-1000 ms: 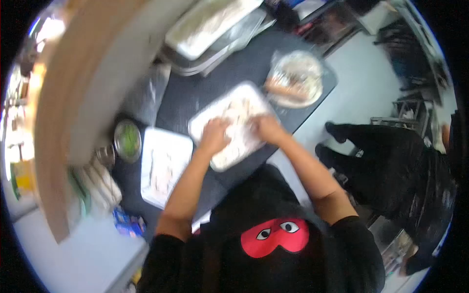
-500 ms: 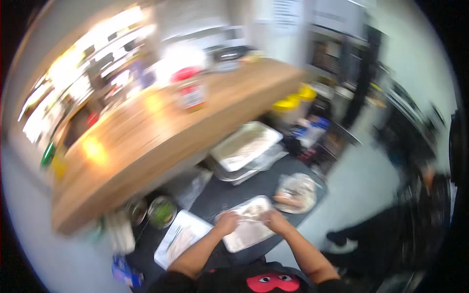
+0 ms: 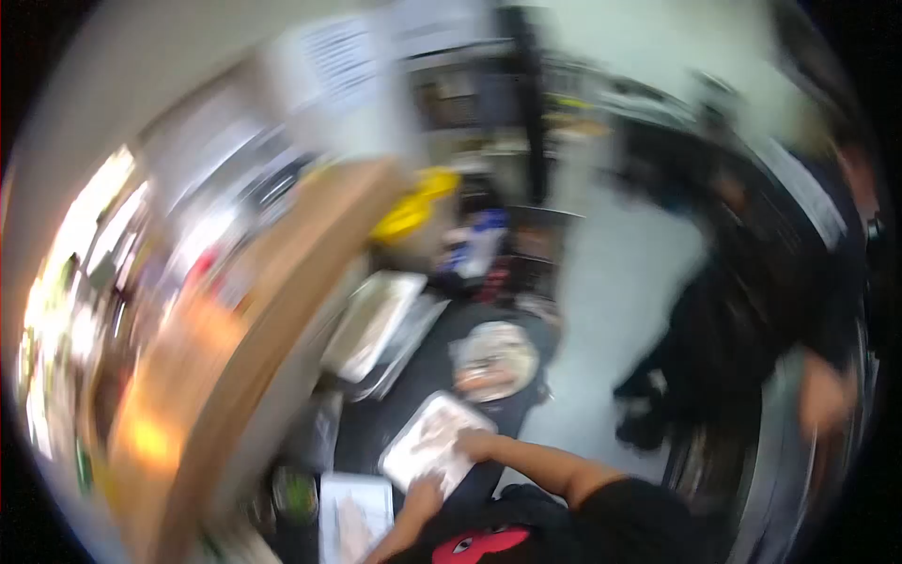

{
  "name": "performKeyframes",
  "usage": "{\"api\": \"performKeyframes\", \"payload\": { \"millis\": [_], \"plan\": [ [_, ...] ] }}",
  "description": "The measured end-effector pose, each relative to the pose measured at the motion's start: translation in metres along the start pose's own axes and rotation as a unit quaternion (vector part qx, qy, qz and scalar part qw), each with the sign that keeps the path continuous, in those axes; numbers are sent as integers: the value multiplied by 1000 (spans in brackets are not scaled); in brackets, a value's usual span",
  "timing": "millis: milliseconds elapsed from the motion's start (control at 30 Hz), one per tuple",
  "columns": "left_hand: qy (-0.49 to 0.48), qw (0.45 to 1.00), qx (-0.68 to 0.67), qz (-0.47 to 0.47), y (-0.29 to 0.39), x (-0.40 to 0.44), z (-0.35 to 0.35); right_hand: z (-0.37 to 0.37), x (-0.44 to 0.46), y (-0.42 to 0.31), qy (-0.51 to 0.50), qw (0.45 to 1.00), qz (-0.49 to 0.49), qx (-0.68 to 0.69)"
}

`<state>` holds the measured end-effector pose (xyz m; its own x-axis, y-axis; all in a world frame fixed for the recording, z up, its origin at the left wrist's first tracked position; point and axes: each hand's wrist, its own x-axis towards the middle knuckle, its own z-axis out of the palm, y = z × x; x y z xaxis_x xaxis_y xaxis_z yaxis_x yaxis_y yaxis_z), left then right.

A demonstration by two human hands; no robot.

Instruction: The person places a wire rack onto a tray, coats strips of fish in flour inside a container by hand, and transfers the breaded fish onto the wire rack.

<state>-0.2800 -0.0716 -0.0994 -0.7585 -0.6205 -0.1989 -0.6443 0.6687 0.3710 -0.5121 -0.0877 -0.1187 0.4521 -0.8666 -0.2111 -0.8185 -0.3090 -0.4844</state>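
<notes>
left hand (image 3: 426, 487): at one white tray (image 3: 402, 459), grip unclear
right hand (image 3: 475, 445): same tray, grip unclear
neighbouring tray (image 3: 355, 482): one

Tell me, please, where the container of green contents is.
The container is at the head view's lower left, just left of the white tray cut off by the bottom edge.

Printed sheet (image 3: 338, 61): lines blurred; no text readable.

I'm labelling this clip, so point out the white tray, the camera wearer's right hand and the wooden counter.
White tray (image 3: 405, 433), head view: upper-left rim.
Right hand (image 3: 476, 445), head view: middle of the hand.
Wooden counter (image 3: 273, 352), head view: long side edge.
</notes>
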Motion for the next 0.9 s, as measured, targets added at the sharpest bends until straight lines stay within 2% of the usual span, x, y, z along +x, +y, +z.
{"api": "performKeyframes", "payload": {
  "millis": [33,67,100,167,233,300,333,400,433,500,533,567,600,633,700,767,800,900],
  "plan": [
    [54,997,-23,44,2,2,-5,9,14,7,-10,1000,-8,-15],
    [79,995,-20,56,8,5,-11,7,10,7,38,999,13,12],
    [68,996,-44,45,2,8,-7,1,7,0,72,997,8,24],
    [42,997,-3,60,-27,21,12,-6,10,4,54,998,16,1],
    [60,997,-47,35,-28,30,13,7,26,7,45,998,-3,-48],
    [78,991,-103,-20,-29,16,15,-6,20,1,44,999,23,7],
    [115,991,-74,10,-6,16,0,-1,23,3,46,998,32,11],
    [71,995,-47,-54,-8,25,-3,11,27,16,62,997,35,-7],
    [134,988,-39,-61,0,27,-3,12,27,21,72,997,31,-12],
    [135,989,-6,-66,-11,30,6,6,26,23,92,996,16,-9],
    [148,985,-32,-84,-3,38,-2,2,29,24,105,994,2,1],
    [139,984,-31,-110,0,45,-9,-3,31,25,128,990,-8,65],
    [185,976,-29,-108,-1,44,-8,5,42,33,142,981,-39,127],
    [172,975,-26,-141,-1,47,-13,-22,30,28,125,975,-36,179],
    [144,970,-34,-193,-2,47,-23,-62,11,16,91,971,10,220],
    [108,969,-87,-203,-7,53,-33,-61,13,20,81,959,46,269],
    [102,953,-125,-256,-10,53,-35,-62,13,20,84,951,70,288],
    [141,957,-155,-203,-7,52,-44,-64,11,16,52,956,89,275]
  ]
}}
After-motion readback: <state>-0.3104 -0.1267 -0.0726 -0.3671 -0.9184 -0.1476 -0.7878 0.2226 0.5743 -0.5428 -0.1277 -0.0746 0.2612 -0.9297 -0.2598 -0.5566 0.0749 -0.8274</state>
